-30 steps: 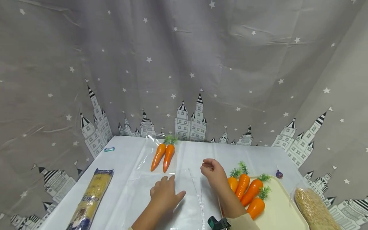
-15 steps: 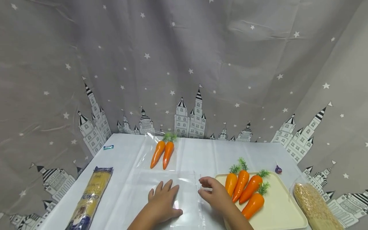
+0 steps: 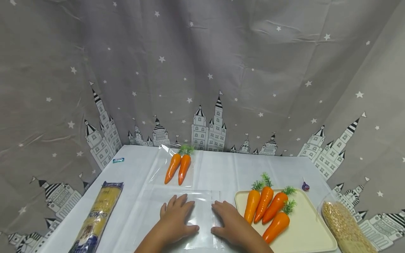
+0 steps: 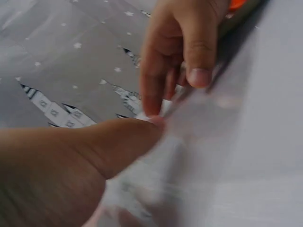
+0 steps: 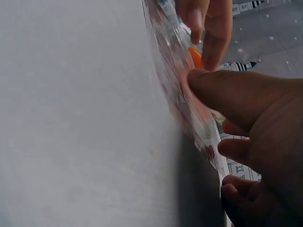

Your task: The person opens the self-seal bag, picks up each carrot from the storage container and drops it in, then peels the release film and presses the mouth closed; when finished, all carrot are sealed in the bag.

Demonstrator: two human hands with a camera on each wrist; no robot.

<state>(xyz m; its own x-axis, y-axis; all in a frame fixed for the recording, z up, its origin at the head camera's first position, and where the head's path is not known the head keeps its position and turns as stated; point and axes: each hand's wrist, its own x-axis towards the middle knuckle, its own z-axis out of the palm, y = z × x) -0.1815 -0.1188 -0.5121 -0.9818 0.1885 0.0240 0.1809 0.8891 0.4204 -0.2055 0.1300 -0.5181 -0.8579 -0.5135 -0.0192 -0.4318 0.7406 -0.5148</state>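
A clear plastic bag (image 3: 202,203) lies flat on the white table in the head view, under both hands. My left hand (image 3: 175,219) rests on its left part with the fingers spread. Over the bag's right edge strip, my right hand (image 3: 231,223) lies with fingers fairly straight and thumb apart. In the left wrist view, the right hand (image 4: 182,42) hangs beyond the left thumb (image 4: 123,144). The right wrist view shows the right thumb (image 5: 236,92) against the glossy film (image 5: 177,85). Behind the hands, two carrots (image 3: 173,168) lie in another clear bag (image 3: 158,172).
Several carrots (image 3: 265,205) with green tops lie on a cream tray (image 3: 310,228) at right. A bag of grain (image 3: 345,225) stands beyond it, near a purple-wrapped lollipop (image 3: 305,186). At left are a spaghetti packet (image 3: 98,214) and a small green-blue packet (image 3: 118,160).
My right hand has come down and nearer to me, from above the table to the bag's right edge. The left hand has spread flat on the bag.
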